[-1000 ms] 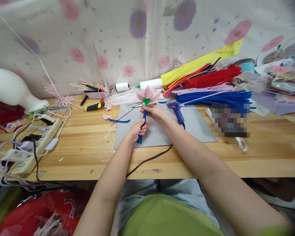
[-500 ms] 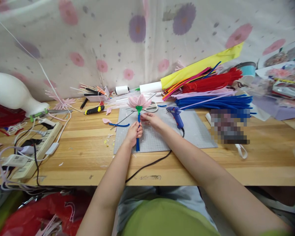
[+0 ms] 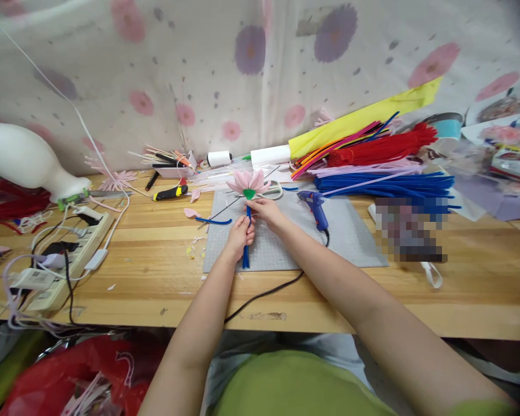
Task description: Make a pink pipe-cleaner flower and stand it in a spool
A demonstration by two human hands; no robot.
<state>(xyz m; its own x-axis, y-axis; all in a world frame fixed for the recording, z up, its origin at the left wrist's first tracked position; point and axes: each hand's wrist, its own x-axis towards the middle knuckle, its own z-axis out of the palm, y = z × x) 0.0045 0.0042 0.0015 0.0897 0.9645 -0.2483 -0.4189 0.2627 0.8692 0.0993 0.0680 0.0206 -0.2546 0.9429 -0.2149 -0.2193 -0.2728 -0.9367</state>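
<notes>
Flower: As the head view showed it, the pink flower [image 3: 248,182] stood upright over the grey mat [image 3: 351,248], its green base [image 3: 248,195] atop a blue stem [image 3: 245,257].
Done: Petals, base and stem seemed already joined.
Left: The stem's lower end looked unfinished, and a loose petal [image 3: 191,213] and a blue strip [image 3: 214,221] lay unused near the mat's left edge.
Left hand: This hand [image 3: 241,234] was clenched around the stem's middle.
Right hand: Its fingertips [image 3: 250,203] met the stem's top, just under the base; whether they pinched it, I couldn't tell.
Arms: Both reached forward, converging on the flower, the right slanting inward.
</notes>
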